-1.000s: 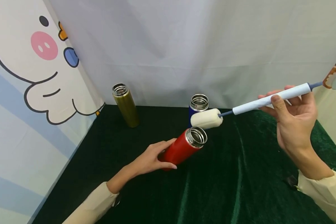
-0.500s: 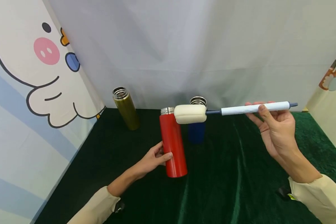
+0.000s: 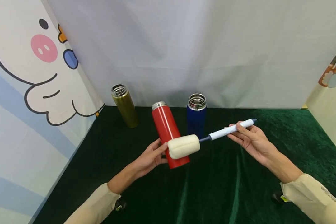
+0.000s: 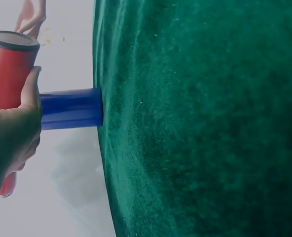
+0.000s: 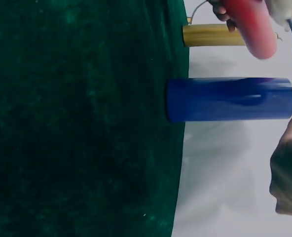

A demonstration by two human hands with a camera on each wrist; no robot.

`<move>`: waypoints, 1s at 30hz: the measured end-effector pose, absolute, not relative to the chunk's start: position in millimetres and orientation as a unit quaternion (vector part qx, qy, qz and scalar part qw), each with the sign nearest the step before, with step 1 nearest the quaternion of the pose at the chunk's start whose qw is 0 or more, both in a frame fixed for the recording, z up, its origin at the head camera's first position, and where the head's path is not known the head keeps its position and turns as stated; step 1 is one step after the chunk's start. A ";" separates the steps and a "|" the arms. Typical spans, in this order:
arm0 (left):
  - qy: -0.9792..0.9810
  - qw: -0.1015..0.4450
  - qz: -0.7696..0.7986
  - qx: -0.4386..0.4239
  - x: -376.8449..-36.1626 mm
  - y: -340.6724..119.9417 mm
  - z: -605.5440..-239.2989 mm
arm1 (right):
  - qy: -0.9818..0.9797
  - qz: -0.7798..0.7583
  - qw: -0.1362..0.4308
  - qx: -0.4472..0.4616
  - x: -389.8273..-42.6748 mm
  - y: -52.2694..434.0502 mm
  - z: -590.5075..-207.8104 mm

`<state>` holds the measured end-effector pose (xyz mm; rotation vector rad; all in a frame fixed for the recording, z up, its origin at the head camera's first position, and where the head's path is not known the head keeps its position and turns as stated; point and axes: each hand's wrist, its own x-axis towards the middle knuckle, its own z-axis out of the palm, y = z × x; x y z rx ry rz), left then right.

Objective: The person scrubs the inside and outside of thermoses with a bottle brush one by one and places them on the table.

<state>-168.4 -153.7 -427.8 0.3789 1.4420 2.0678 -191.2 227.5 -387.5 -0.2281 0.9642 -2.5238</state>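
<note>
Above the desk point(image 3: 212, 193), the red bottle point(image 3: 165, 123) tilts in my curled left hand point(image 3: 151, 158); blue bottle point(image 3: 196, 120) and gold bottle point(image 3: 126, 108) stand near the far edge; my right hand point(image 3: 253, 142) pinches the brush point(image 3: 219, 133), its sponge point(image 3: 184, 146) partly hiding the red.

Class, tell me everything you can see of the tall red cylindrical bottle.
The tall, glossy red cylindrical bottle looks like painted metal, with a bare silvery neck, no lid showing, and a flat, dark-rimmed base. It is tilted, neck leaning toward the person's left, and held above the dark green velvety cloth. The left hand grips its lower half. The cream sponge brush head overlaps it in the head view; whether they touch is unclear.
</note>
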 end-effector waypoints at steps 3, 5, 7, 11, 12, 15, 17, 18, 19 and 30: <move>0.529 0.294 0.786 0.129 -169.6 -152.4 -425.9 | 0.362 -0.900 0.228 -0.088 -192.7 229.2 -390.5; 0.519 0.301 0.791 0.122 -169.6 -151.3 -424.9 | 0.365 -0.897 0.234 -0.089 -193.8 230.1 -391.3; 0.508 0.307 0.797 0.116 -169.1 -150.4 -424.3 | 0.370 -0.895 0.235 -0.088 -194.9 230.4 -391.4; 0.491 0.320 0.802 0.112 -167.8 -149.0 -423.2 | 0.365 -0.898 0.234 -0.073 -197.4 228.6 -388.4; 0.488 0.325 0.802 0.114 -167.2 -148.7 -423.0 | 0.357 -0.902 0.234 -0.067 -198.2 227.9 -387.0; 0.490 0.340 0.793 0.126 -165.0 -146.8 -423.5 | 0.306 -0.923 0.227 -0.052 -200.7 226.4 -382.0; 0.498 0.351 0.782 0.133 -162.8 -144.4 -424.4 | 0.261 -0.938 0.223 -0.044 -202.5 226.0 -379.2; 0.503 0.356 0.776 0.136 -161.6 -142.8 -424.9 | 0.239 -0.944 0.223 -0.041 -203.3 226.3 -378.3; 0.509 0.359 0.770 0.136 -160.5 -141.3 -425.4 | 0.222 -0.948 0.224 -0.039 -203.9 226.3 -377.9; 0.494 0.333 0.793 0.125 -159.5 -141.4 -424.7 | 0.359 -0.895 0.264 -0.022 -198.5 232.1 -389.7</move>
